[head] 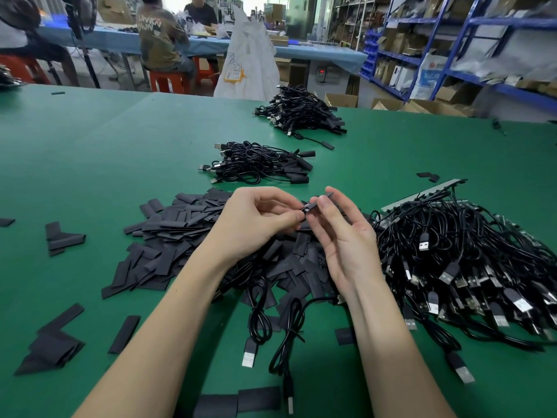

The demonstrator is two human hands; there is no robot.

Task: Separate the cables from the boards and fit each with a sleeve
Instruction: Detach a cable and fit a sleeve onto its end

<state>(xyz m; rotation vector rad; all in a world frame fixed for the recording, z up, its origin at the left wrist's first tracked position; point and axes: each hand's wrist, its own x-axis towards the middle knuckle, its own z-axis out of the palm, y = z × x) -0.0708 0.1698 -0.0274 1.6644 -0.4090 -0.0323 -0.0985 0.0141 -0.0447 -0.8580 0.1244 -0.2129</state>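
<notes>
Above a pile of flat black sleeves (168, 236), my left hand (256, 218) pinches the small board end (306, 209) of a black cable. My right hand (340, 233) pinches a black sleeve (324, 198) between thumb and forefinger, right at that board end. The cable (289, 324) hangs down between my forearms, its USB plug lying on the green table (90, 152). To my right lies a big heap of unsleeved cables (470, 267) on grey board strips (422, 196). Two piles of sleeved cables (259, 164) (301, 111) lie farther back.
Loose sleeves are scattered at the left (60, 236) and near the front edge (238, 401). A second cable (256, 324) lies by my left forearm. Beyond the table stand a white sack (250, 55), people seated at a blue bench, and blue shelving (452, 40) at the right.
</notes>
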